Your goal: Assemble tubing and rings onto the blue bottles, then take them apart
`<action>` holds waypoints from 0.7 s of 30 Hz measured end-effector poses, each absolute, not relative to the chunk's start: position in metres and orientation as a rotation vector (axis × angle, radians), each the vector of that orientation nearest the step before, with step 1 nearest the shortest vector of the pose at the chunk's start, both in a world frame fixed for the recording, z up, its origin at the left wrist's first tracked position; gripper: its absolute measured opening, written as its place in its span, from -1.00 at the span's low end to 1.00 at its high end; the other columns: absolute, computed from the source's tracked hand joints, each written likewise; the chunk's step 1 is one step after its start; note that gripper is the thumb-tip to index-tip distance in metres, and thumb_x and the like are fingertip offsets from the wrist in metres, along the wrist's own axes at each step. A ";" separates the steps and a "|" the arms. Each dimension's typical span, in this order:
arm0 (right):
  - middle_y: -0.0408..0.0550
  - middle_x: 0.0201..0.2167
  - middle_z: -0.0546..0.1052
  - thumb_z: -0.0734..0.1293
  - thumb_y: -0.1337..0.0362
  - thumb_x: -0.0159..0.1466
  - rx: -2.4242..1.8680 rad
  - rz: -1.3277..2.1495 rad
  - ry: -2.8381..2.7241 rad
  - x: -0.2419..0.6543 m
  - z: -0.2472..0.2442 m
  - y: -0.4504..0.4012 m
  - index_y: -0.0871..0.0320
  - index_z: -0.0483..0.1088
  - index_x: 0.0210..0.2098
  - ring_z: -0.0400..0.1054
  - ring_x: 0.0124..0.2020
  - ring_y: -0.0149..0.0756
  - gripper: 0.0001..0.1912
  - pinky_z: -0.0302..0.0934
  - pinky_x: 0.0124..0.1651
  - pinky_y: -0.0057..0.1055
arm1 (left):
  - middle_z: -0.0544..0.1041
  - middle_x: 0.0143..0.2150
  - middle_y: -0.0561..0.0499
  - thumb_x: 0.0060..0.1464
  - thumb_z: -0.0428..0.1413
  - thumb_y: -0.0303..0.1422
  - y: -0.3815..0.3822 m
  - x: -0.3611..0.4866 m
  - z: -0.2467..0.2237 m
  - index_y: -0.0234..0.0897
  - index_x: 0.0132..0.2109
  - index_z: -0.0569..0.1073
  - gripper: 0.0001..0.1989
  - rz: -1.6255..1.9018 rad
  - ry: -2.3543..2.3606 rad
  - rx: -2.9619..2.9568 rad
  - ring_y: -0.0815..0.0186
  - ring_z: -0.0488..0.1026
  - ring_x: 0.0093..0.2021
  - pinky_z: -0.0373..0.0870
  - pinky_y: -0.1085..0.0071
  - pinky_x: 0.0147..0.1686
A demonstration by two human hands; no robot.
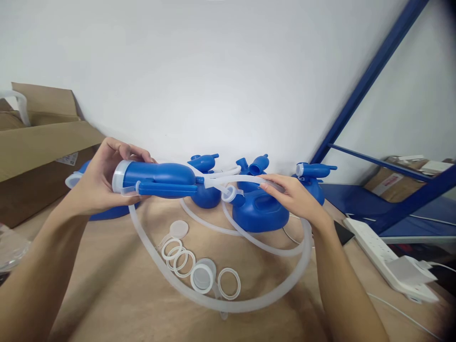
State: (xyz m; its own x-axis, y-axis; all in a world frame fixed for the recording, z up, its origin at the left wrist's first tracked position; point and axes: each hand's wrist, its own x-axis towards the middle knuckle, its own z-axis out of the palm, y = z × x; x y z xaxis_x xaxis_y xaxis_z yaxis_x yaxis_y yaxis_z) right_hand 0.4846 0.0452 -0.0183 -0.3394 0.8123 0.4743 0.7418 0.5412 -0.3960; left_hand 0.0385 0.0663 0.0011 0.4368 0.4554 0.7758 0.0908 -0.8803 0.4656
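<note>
In my left hand (116,178) is a blue plastic urinal funnel (160,176), lying sideways with a translucent white cap (120,175) on its wide end. The cap's strap hangs by the funnel's grooved side bar. My right hand (292,192) pinches a translucent hose (238,179), whose end meets the funnel's narrow spout. How deep the hose sits on the spout I cannot tell. The hose loops down over the table. Behind my hands stand several blue urinal bottles (261,213), some with their own hoses and funnels.
White sealing rings (229,283), a flat disc (178,229) and a round cap (203,276) lie on the wooden table (117,285). An open cardboard box (39,142) is at the left. At the right are a power strip (388,259) with a plug and a blue metal rack (370,76).
</note>
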 end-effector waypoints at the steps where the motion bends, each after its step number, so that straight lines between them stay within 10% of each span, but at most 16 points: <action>1: -0.01 0.10 0.65 0.26 -0.02 0.48 -1.257 0.144 -2.136 0.485 -0.018 0.045 0.04 0.55 0.14 0.55 0.10 -0.02 -0.58 0.39 0.20 -0.11 | 0.54 -0.01 -0.13 -0.16 0.37 -0.58 0.066 0.040 0.001 -0.16 -0.06 0.25 -0.41 1.429 0.464 2.344 0.17 0.56 -0.01 0.63 0.35 -0.20; 21: 0.03 -0.09 0.65 0.17 0.07 0.53 -1.168 0.138 -2.178 0.478 -0.011 0.033 0.02 0.34 0.38 0.56 -0.13 -0.14 -0.51 0.44 0.05 -0.14 | 0.46 0.03 -0.05 -0.14 0.37 -0.56 0.040 0.070 0.003 -0.06 0.13 0.31 -0.29 1.579 0.371 2.455 0.10 0.51 0.03 0.59 0.05 0.04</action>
State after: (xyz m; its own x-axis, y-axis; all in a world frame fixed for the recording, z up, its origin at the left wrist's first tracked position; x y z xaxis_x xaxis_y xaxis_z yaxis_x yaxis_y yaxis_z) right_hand 0.4781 0.0326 -0.0107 -0.3887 0.7760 0.4967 0.7070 0.5969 -0.3793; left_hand 0.0698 0.0402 0.0034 0.3985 0.3144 0.8616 0.1025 -0.9488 0.2988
